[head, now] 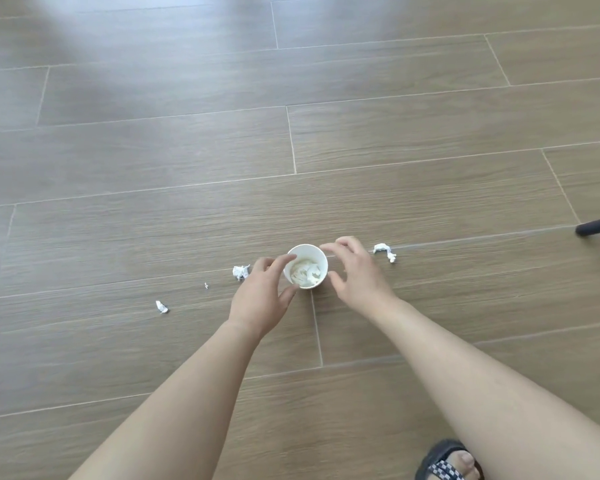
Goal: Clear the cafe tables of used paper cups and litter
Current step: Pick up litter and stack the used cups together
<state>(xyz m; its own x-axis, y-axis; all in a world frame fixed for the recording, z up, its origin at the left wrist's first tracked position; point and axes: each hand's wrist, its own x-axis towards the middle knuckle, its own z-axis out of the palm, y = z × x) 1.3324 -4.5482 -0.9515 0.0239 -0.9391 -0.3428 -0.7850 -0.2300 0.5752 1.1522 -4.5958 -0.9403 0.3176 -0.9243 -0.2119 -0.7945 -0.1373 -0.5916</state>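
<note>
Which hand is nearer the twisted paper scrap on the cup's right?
Right. The right hand sits just left of the scrap; the left hand is beyond the cup.

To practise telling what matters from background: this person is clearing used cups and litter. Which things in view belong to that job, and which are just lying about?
Job: paper cup with paper inside; paper wad left of it; twisted scrap on its right; small scrap further left; left hand, right hand beside it.
Just there: dark furniture leg; sandal; floor.
</note>
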